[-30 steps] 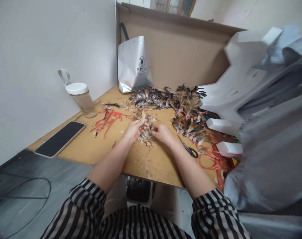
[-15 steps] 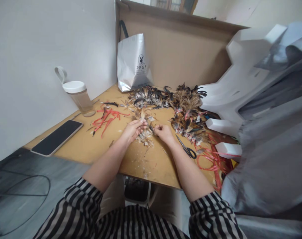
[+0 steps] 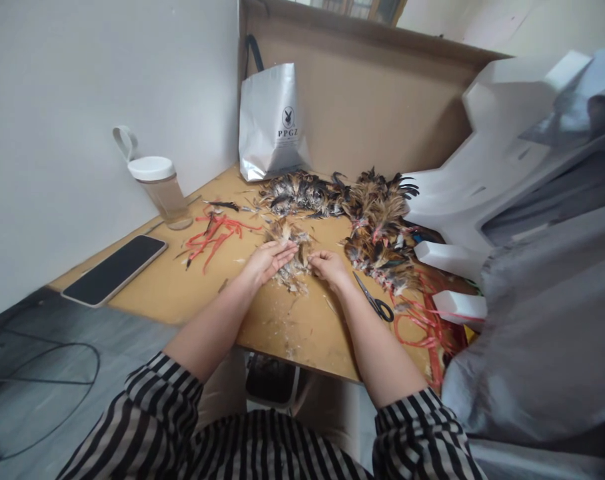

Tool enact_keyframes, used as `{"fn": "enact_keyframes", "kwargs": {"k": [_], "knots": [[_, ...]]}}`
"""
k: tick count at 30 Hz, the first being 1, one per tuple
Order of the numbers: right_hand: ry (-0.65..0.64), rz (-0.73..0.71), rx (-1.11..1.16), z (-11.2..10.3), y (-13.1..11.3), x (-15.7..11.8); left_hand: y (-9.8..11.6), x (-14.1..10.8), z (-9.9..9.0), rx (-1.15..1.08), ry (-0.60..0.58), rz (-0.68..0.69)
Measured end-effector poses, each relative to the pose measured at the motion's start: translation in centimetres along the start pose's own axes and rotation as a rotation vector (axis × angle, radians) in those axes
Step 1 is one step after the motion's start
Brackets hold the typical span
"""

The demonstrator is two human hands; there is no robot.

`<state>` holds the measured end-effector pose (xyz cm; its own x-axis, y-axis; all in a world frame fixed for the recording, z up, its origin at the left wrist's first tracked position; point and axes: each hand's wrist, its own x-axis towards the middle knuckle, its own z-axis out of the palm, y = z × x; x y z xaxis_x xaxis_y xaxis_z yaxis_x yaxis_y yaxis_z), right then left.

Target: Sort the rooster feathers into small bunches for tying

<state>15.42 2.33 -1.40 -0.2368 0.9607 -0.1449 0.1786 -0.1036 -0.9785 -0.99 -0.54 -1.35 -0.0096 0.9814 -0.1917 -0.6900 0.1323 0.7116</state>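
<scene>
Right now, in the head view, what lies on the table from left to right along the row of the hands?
phone → red strips → left hand → small feather clump → right hand → scissors → white block

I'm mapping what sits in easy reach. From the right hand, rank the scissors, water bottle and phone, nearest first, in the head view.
From the right hand:
1. Scissors, just to its right on the table.
2. Water bottle, far left, by the wall.
3. Phone, farthest left, near the table's front edge.
</scene>
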Motion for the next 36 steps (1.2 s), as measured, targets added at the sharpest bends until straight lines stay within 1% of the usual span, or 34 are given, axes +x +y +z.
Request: {"fn": "enact_keyframes", "kwargs": {"k": [2,8,13,16,19,24,31,36], "knots": [[-0.024,0.016,0.101,0.1,-0.1,-0.2,0.0,-0.1,0.1,0.001,-0.005,-0.005],[-0.080,0.033,0.187,0.1,0.4,0.0,0.0,-0.5,0.5,0.028,-0.054,-0.025],[-0.095,0.034,0.389,0.0,0.4,0.3,-0.1,-0.7,0.5,0.074,-0.098,-0.013],[-0.141,0.056,0.499,-0.1,0.2,0.2,-0.3,-0.9,0.6,0.126,-0.128,-0.002],[-0.177,0.094,0.560,-0.2,0.0,0.0,-0.4,-1.1,0.7,0.159,-0.154,-0.004],[-0.227,0.132,0.570,-0.2,-0.1,-0.2,-0.5,-1.2,0.9,0.158,-0.128,-0.014],[-0.183,0.117,0.546,-0.1,0.1,0.0,-0.5,-1.2,0.9,0.203,-0.099,-0.001],[-0.113,0.113,0.467,0.1,0.1,0.0,-0.6,-1.1,0.9,0.261,-0.084,0.028]]}}
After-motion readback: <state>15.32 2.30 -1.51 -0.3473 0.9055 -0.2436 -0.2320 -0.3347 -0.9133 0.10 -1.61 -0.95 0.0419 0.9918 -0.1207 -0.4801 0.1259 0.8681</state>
